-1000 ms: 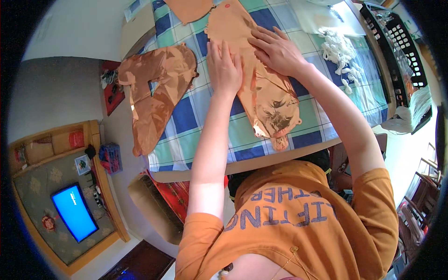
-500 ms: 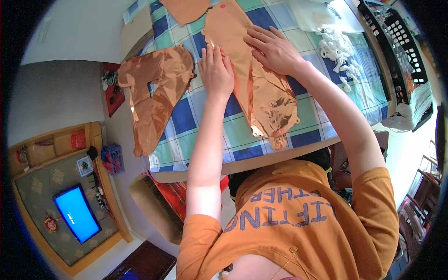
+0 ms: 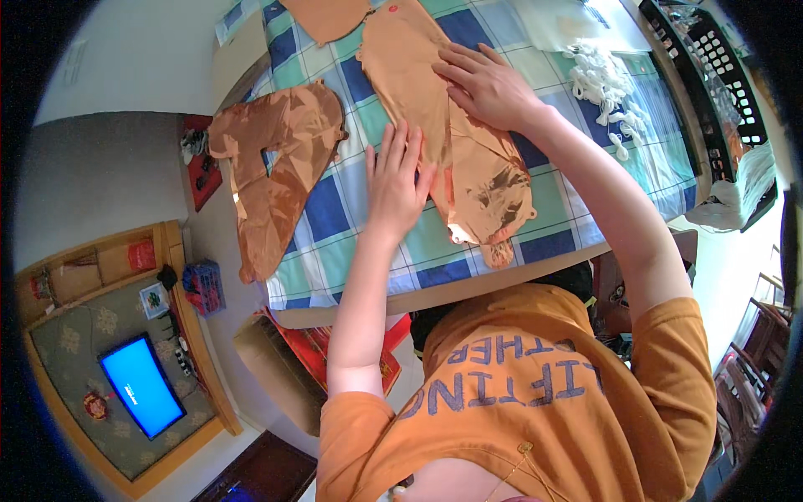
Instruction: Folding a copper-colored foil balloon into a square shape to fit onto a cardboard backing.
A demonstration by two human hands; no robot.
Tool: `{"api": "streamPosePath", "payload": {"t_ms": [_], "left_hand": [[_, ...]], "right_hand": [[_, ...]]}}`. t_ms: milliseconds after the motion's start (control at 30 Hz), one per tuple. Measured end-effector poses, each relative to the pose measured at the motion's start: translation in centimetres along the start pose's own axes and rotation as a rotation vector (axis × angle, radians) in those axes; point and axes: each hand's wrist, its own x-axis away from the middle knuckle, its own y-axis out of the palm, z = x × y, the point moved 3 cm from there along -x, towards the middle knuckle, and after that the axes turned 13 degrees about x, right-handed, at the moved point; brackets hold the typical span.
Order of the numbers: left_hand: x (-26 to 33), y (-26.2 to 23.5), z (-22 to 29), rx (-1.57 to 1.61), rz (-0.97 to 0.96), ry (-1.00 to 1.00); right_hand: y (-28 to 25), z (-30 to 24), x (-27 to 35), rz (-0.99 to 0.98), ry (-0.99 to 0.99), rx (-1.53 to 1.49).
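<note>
A long brown fabric piece (image 3: 468,167), shaped like an animal skin, lies flat on the checked blue, green and white tablecloth (image 3: 335,217). My left hand (image 3: 396,182) rests flat with fingers spread on its left edge, partly on the cloth. My right hand (image 3: 485,84) presses flat on the upper middle of the same piece. A second brown fabric piece (image 3: 272,171) lies to the left and hangs over the table's edge. Neither hand grips anything.
White stuffing tufts (image 3: 606,88) lie at the table's right. A black slatted crate (image 3: 711,92) stands further right. Another brown piece (image 3: 326,17) sits at the far edge. Below left are a cardboard box (image 3: 272,376), a wooden shelf (image 3: 100,268) and a lit blue screen (image 3: 140,385).
My left hand has slid down and left along the fabric's edge. My right hand stays pressed on the upper part. The fabric lies a little flatter.
</note>
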Motion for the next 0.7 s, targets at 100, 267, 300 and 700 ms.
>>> {"api": "streamPosePath", "payload": {"t_ms": [100, 267, 300, 700], "left_hand": [[1.3, -0.3, 0.2, 0.012, -0.043, 0.028], [2.9, -1.0, 1.1, 0.053, -0.112, 0.011], [3.2, -1.1, 1.3, 0.037, -0.128, 0.005], [6.2, -2.6, 2.6, 0.120, -0.197, -0.054]], "right_hand": [[0.0, 0.0, 0.0, -0.004, -0.004, -0.001], [0.0, 0.1, 0.0, 0.010, -0.017, -0.005], [-0.1, 0.0, 0.0, 0.007, -0.023, 0.002], [-1.1, -0.2, -0.3, -0.018, -0.034, -0.021]]}}
